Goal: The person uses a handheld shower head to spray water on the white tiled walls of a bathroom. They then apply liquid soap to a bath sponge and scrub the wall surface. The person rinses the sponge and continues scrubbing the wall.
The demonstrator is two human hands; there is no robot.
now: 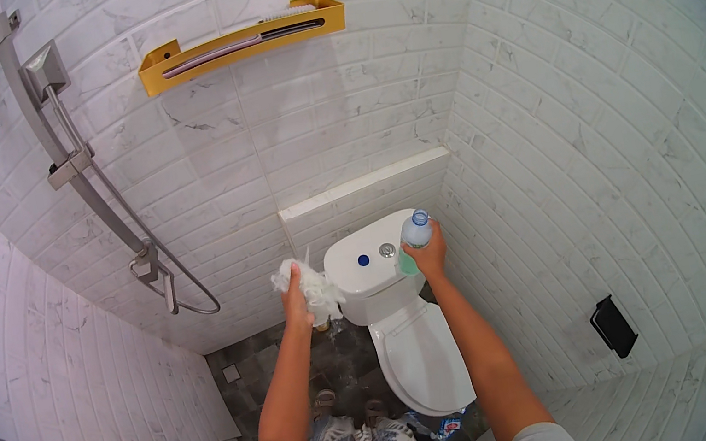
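My left hand (pixel 295 301) is closed around a fluffy white bath puff or wad of shredded material (pixel 322 295), which spreads out beside the left side of the toilet tank (pixel 343 259). My right hand (pixel 431 254) grips a clear plastic bottle (pixel 416 231) with pale green liquid low in it. The bottle stands nearly upright over the right end of the tank lid, and its bluish neck appears uncapped. A small round blue cap (pixel 363 260) lies on the lid, left of the silver flush button (pixel 387 250).
The toilet seat lid (pixel 423 358) is down. A gold wall shelf (pixel 160 73) holds brushes or combs, and a shower rail (pixel 36 110) with a hose runs down the left wall. A black holder (pixel 614 326) juts from the right wall. Colourful packages (pixel 450 427) lie beside the toilet.
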